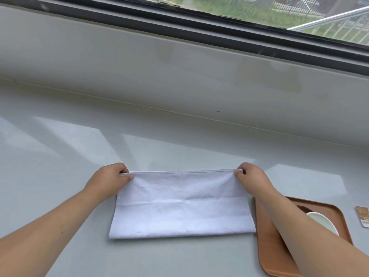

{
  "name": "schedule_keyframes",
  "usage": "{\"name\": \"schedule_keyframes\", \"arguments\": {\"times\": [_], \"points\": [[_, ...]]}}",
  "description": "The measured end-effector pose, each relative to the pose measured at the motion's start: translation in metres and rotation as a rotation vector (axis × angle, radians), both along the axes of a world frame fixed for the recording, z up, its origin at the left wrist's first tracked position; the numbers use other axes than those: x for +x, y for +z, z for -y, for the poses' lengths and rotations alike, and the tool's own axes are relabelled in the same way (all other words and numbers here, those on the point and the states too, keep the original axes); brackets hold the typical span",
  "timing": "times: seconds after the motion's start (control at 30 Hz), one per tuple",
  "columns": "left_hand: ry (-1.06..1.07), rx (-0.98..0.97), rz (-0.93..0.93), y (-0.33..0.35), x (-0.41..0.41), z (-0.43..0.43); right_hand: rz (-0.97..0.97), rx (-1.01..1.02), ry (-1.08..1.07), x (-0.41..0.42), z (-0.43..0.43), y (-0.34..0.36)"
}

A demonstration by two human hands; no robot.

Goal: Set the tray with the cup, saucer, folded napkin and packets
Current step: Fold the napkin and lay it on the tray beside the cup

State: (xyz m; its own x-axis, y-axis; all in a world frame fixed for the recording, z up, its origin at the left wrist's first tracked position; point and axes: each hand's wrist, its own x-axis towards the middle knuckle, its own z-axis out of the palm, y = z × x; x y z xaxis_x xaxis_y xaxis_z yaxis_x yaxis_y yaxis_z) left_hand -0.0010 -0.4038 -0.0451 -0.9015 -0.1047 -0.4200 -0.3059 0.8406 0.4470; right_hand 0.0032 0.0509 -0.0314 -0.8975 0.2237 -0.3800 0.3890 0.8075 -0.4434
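Observation:
A white cloth napkin (181, 206) lies on the pale counter, folded into a wide rectangle. My left hand (110, 179) pinches its far left corner and my right hand (251, 179) pinches its far right corner, holding the far edge taut. A brown tray (267, 242) sits just right of the napkin, under my right forearm. On the tray a white saucer or cup (323, 222) shows partly behind the forearm; I cannot tell which. A brown and white packet (363, 216) lies on the counter at the right edge.
The grey counter (179, 140) runs back to a low wall under a dark-framed window (199, 27). Grass and railings show outside.

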Motion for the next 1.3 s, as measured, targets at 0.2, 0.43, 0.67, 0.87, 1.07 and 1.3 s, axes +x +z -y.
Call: {"name": "schedule_keyframes", "arguments": {"times": [0.2, 0.43, 0.67, 0.87, 1.07, 1.3], "points": [[-0.024, -0.096, 0.018, -0.003, -0.007, -0.005, 0.046, 0.108, 0.003, -0.005, 0.005, -0.006], [-0.198, -0.145, -0.233, -0.004, 0.007, -0.01, -0.135, 0.299, 0.18, 0.021, 0.016, -0.007], [-0.522, -0.181, -0.04, 0.021, 0.082, -0.03, -0.127, 0.281, 0.744, 0.109, 0.012, 0.005], [-0.662, -0.31, 0.076, 0.016, 0.122, -0.029, -0.12, 0.356, 0.884, 0.142, -0.002, 0.009], [-0.594, -0.32, 0.02, 0.012, 0.128, -0.015, -0.111, 0.438, 0.817, 0.133, -0.006, 0.011], [-0.579, -0.285, 0.032, 0.007, 0.13, -0.01, -0.053, 0.369, 0.732, 0.142, 0.003, 0.011]]}}
